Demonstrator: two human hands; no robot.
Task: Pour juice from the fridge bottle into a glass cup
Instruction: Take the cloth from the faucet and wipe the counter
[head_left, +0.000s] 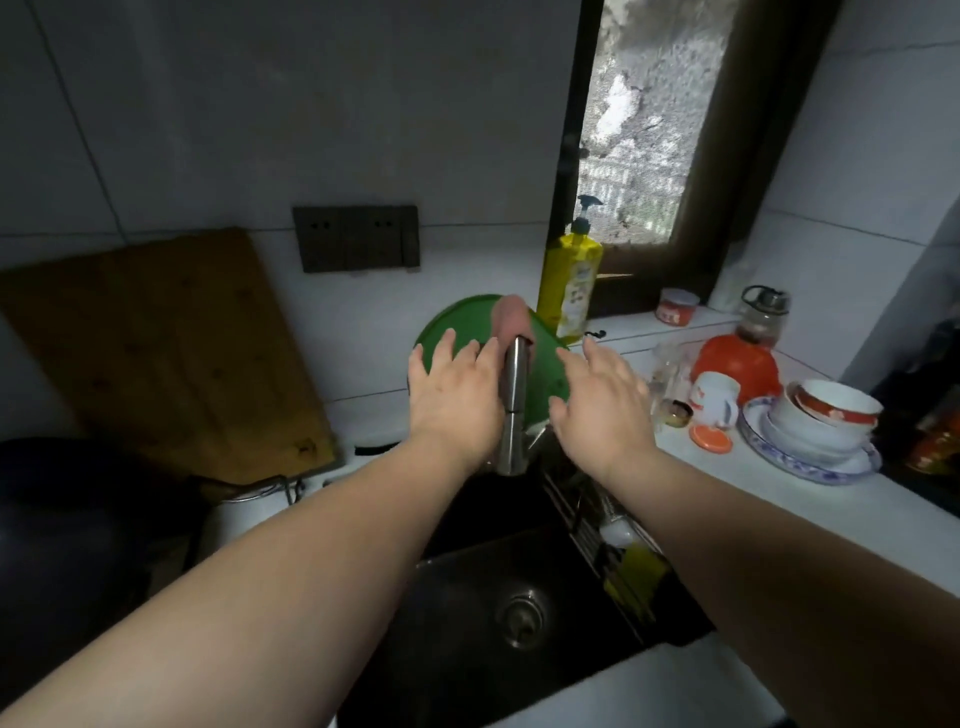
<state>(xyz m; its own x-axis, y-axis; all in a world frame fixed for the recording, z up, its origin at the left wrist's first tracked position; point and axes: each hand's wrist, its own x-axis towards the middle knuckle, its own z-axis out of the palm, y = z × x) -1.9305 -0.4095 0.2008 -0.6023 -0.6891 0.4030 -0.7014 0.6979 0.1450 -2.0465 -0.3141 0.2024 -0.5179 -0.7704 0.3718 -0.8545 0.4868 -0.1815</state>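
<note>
My sink (467, 597) lies dark below the steel faucet (514, 410). My left hand (454, 400) and right hand (605, 410) flank the faucet, fingers spread, grasping nothing. Right of the faucet, on the counter (779, 499), stands a clear glass cup (667, 371), beside a white mug (717, 397).

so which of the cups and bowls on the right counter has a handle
The white mug with red markings, standing just in front of the orange container; its handle faces right. The stacked bowls on the blue-rimmed plate have no handles.
</note>
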